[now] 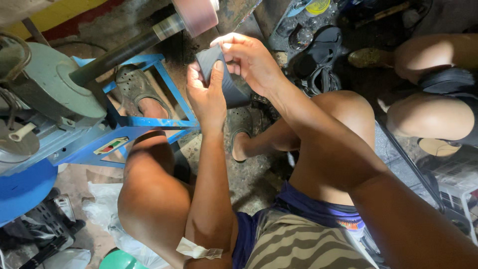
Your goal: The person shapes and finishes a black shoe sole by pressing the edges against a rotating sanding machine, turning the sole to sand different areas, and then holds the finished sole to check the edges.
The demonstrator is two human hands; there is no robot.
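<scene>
Head view: both hands grip one dark rubber shoe sole (221, 74), the left hand (206, 94) pinching its near edge, the right hand (251, 60) clasping the top. It sits just below the pink grinding wheel (196, 14); contact is unclear, so grinding looks under way, not finished.

Hands: we count two, the left hand (206, 92) and the right hand (251, 60), both on one dark rubber piece (224, 79).
Grinding wheels: we see one pink wheel (196, 14) on one dark shaft (119, 52).
Motors: we count one grey motor (50, 82).
Blue frames: we see one (149, 122).
Clogs: we count two on our feet, a left clog (134, 87) and a right clog (241, 122).
Loose black sandals: we count one (318, 55).
Other people: we see one, by the bare legs (428, 117).
</scene>
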